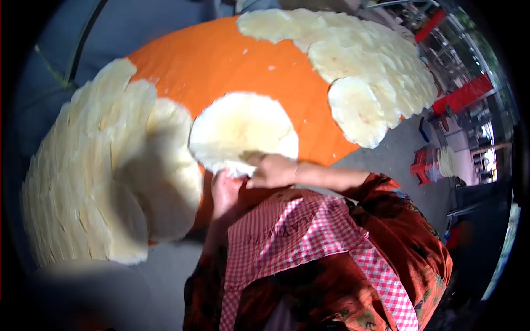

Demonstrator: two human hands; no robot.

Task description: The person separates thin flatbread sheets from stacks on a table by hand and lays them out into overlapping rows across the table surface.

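A thin, pale round flatbread (243, 124) lies in front of me on the orange cloth (221, 55), its near edge slightly crumpled. At that edge my left hand (225, 193) is closed, fingers gripping the rim. Just to its right, my right hand (274, 170) curls its fingers over the same rim and is closed on it too. Part of the fingertips is hidden by the bread and by shadow.
Overlapping flatbreads (88, 171) cover the left of the cloth, with shadow across them. More overlapping flatbreads (359, 55) cover the far right, and a single round (359, 110) lies at their near side. Beyond, a red stool (422, 165) stands on the grey floor.
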